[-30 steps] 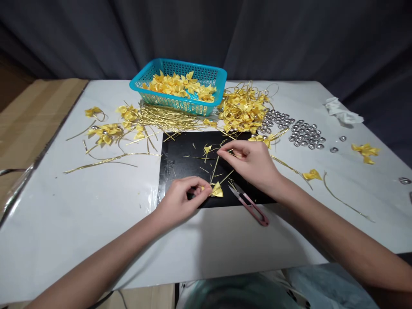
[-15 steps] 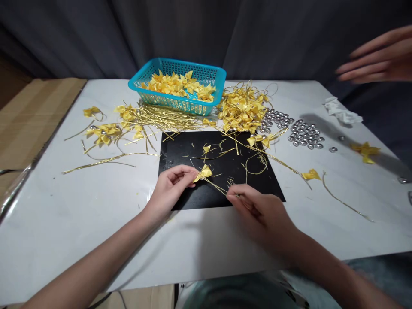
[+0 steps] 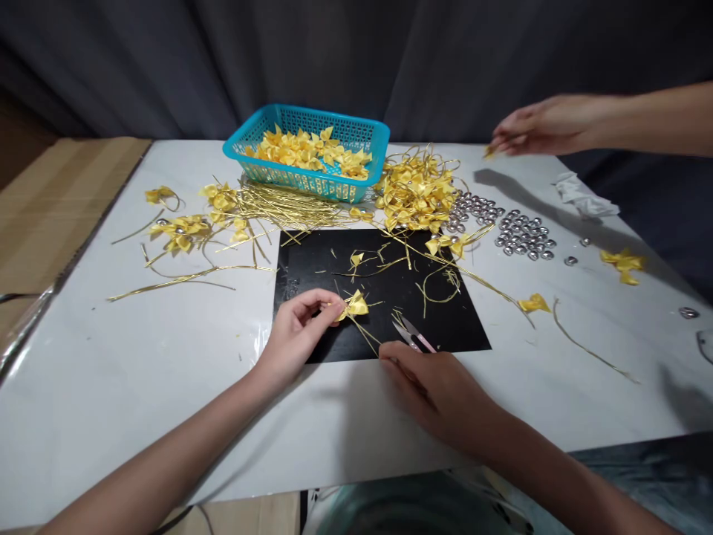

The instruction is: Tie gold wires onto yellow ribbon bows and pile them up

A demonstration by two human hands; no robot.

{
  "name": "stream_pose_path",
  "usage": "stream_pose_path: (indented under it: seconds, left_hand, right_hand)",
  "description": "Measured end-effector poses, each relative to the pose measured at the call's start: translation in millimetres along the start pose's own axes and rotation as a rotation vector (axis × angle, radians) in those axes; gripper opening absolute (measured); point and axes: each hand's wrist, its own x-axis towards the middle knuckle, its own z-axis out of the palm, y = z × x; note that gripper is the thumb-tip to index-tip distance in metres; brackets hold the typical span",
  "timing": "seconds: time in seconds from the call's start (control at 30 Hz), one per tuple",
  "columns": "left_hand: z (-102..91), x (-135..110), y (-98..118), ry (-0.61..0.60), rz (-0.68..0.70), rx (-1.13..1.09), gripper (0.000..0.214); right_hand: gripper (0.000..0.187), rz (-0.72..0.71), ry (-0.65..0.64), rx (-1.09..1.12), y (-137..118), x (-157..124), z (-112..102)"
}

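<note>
Dark curtain (image 3: 312, 52) hangs along the far edge of your white table (image 3: 189, 357), where a blue basket (image 3: 333, 177) stands. Your left hand (image 3: 299, 321) pinches a yellow ribbon bow (image 3: 358, 303) above the black mat (image 3: 309, 264), well inside its right edge. Your right hand (image 3: 431, 380), fingers together on the bow's gold strands (image 3: 365, 336), overlaps the mat's near edge, with a stretch of tabletop toward you. Snips (image 3: 413, 336), partly hidden, show just beyond it. Another person's hand (image 3: 543, 130) reaches over the far right edge.
</note>
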Motion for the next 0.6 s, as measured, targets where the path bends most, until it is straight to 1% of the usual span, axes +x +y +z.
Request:
stream_pose_path:
  seconds: [0.13, 0.27, 0.4, 0.47, 0.53, 0.6]
  left_hand:
    - [1.3, -1, 2, -0.008, 0.022, 0.028, 0.011]
    - [2.1, -1, 2, -0.042, 0.03, 0.032, 0.011]
    - [1.5, -2, 1, -0.055, 0.064, 0.088, 0.013]
    - [1.0, -2, 0, -0.063, 0.092, 0.16, 0.014]
    - [0.5, -2, -1, -0.094, 0.14, 0.283, 0.015]
    - [0.3, -2, -2, -0.155, 0.213, 0.43, 0.017]
  right_hand:
    - [0.019, -0.051, -0.031, -0.093, 1, -1, 1]
    - [0.022, -0.079, -0.077, -0.189, 0, -2, 2]
    - [0.022, -0.129, -0.059, -0.229, -1, -4, 2]
    - [0.022, -0.164, -0.062, -0.213, -1, -6, 0]
    - [0.021, -0.177, -0.063, -0.176, 0, -8, -6]
    - [0.021, -0.163, -0.014, -0.128, 1, -9, -15]
